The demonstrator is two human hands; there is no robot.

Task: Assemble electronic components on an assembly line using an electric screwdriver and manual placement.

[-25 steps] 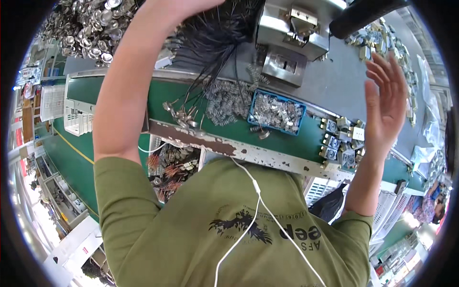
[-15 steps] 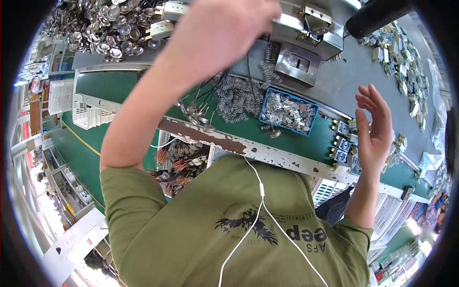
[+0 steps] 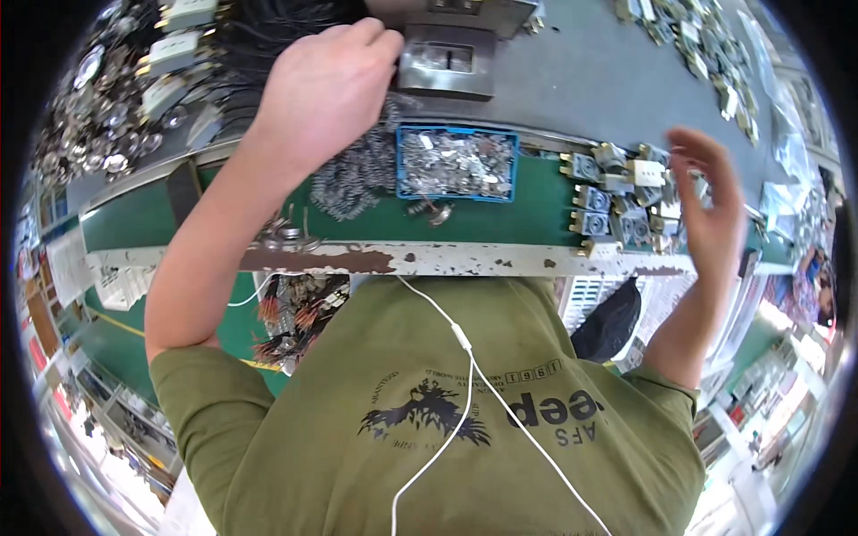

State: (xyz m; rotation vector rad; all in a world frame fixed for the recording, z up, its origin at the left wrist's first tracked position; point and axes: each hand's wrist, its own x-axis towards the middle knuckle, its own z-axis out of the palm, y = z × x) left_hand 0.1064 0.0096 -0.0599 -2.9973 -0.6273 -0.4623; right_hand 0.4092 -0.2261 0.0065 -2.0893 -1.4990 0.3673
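Observation:
My left hand [image 3: 326, 94] is held above the springs, its fingers curled closed beside a steel block with a slotted top [image 3: 447, 73]. Whatever those fingers may hold is hidden. A heap of coil springs [image 3: 344, 183] lies under that wrist. My right hand [image 3: 712, 201] hangs at the right, slightly blurred, with fingers apart and nothing seen in it. It is nearest to a cluster of small square grey-and-white parts with brass prongs [image 3: 617, 192]. Between my hands stands a blue tray [image 3: 400, 170] filled with small metal pieces.
Round metal cups [image 3: 112, 134] pile up at the far left beside white blocks with prongs [image 3: 172, 52] and black wires [image 3: 259, 45]. More pronged parts [image 3: 706, 54] lie at the far right. The bench's chipped white front edge [image 3: 465, 260] runs before me.
The view has shifted and turned. My left hand has come down from the upper fixture to beside the slotted steel block, fingers now curled. My right hand stays raised near the square parts.

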